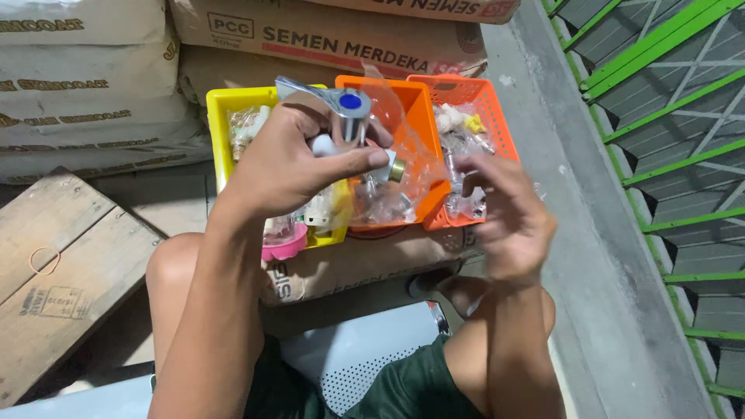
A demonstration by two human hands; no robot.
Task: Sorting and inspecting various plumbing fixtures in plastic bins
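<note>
Item in hand: your left hand (283, 167) has its grip clenched on a chrome tap (341, 109) raised above the orange basket (423, 116), its clear bag (407, 167) half off, your right hand (508, 225) loosely pinching that bag.

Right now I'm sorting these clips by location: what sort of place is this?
Probably a hardware or building-supply store's stockroom. Stacked cement sacks fill the back, small plastic baskets hold bagged plumbing fittings, and the left hand holds a chrome tap. A green metal railing borders the concrete floor.
</note>
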